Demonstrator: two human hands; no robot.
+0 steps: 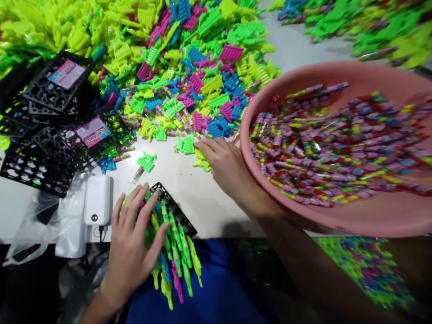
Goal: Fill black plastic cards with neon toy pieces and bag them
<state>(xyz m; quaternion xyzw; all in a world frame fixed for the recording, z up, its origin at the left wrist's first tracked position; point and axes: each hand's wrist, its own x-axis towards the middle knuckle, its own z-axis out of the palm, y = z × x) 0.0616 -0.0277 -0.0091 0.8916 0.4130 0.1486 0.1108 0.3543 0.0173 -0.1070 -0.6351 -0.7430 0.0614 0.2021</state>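
My left hand (135,229) lies with fingers spread over bright plastic toys (177,243) in green, yellow, blue and pink. These stand in rows in a black openwork crate (173,209) at the table's front edge, tilted and partly hidden by the hand. My right hand (224,164) reaches across the table beside the pink basin, fingers stretched out and thumb hidden. Its fingertips are at a green toy (185,145), and a yellow toy (201,160) lies partly under them; a firm grip cannot be made out. Another green toy (146,160) with a candy tube (137,174) lies between the hands.
A large pink basin (248,130) of wrapped candy tubes (313,148) takes up the right. Heaped loose toys (202,85) cover the back. Black crates labelled Toy Candy (54,99) are stacked at left, near a white power bank (98,200) with a cable and a plastic bag (37,225).
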